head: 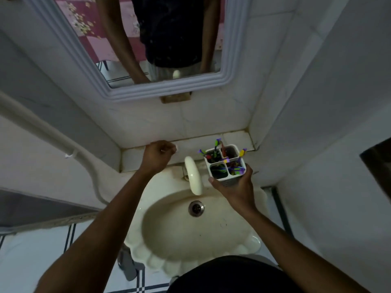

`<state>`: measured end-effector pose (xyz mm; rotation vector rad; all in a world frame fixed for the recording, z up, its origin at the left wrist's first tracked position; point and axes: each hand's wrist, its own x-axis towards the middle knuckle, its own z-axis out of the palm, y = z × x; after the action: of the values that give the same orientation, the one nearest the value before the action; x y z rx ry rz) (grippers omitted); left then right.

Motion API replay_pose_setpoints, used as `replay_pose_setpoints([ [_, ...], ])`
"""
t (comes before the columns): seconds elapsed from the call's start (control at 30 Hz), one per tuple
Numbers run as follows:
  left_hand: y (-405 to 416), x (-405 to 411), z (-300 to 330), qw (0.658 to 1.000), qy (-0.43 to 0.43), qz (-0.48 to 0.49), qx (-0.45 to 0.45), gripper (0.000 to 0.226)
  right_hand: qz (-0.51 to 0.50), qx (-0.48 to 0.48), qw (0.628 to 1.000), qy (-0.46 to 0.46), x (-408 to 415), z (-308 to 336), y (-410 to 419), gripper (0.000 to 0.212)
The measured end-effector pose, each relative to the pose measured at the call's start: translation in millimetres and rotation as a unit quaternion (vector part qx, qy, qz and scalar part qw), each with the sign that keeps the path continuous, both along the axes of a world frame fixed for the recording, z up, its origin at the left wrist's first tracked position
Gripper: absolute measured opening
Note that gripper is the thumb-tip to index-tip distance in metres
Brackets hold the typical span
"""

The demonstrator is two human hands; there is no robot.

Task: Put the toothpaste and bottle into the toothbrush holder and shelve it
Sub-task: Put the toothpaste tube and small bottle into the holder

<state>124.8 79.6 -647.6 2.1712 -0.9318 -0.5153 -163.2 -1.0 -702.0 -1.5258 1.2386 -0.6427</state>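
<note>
Toothbrush holder [226,166] upright in right hand [237,187].

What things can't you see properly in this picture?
- Head view: the left hand is curled over something small and white; its fingers hide what it is.
- The toothbrush holder: its lower body is covered by the right hand.
- Its compartments' contents are too dark and small to identify.

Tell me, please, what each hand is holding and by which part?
The right hand grips the toothbrush holder around its lower body. The left hand is closed on something small and white; what it is cannot be told.
</note>
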Motion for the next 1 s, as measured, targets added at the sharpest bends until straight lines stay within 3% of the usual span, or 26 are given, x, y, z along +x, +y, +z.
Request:
replay_pose_setpoints([
  [0.13, 13.2, 18.1, -37.1, 0.997, -0.046, -0.016, 0.063, 0.017, -0.001, 0.011, 1.000, -0.011, 1.2, -2.6, 3.5, 0.124],
  [0.27, 13.1, 35.2, -60.8, 0.985, -0.151, -0.041, 0.067, 0.026, -0.001, 0.019, 1.000, -0.012, 1.4, -8.0, 7.7, 0.126],
  [0.33, 6.8, 47.1, -67.7, 0.968, -0.217, -0.082, 0.093, 0.035, 0.000, 0.023, 1.000, -0.011, 3.3, -9.1, 7.8, 0.124],
  [0.43, -7.2, 60.2, -73.0, 0.935, -0.259, -0.132, 0.203, 0.050, 0.001, 0.026, 1.000, -0.008, 6.9, -7.6, 8.3, 0.125],
  [0.57, -15.0, 61.9, -69.9, 0.899, -0.311, -0.159, 0.266, 0.046, -0.014, 0.021, 1.000, -0.006, 9.1, -6.5, 10.4, 0.124],
  [0.63, -12.2, 60.3, -63.2, 0.930, -0.257, -0.145, 0.220, 0.049, -0.016, 0.020, 1.000, -0.009, 10.0, -5.0, 11.1, 0.122],
  [0.7, -8.0, 55.2, -43.9, 0.981, -0.094, -0.102, 0.137, 0.054, -0.015, 0.022, 1.000, -0.011, 10.8, -3.7, 11.4, 0.122],
  [0.8, -3.1, 38.6, 8.0, 0.994, 0.062, -0.077, 0.045, 0.059, -0.012, 0.029, 0.999, -0.014, 9.9, -1.8, 10.4, 0.123],
  [1.0, -6.7, 0.6, 101.0, 0.973, 0.070, -0.215, 0.052, 0.057, -0.001, 0.019, 1.000, -0.017, 7.8, 4.6, 7.5, 0.118],
])
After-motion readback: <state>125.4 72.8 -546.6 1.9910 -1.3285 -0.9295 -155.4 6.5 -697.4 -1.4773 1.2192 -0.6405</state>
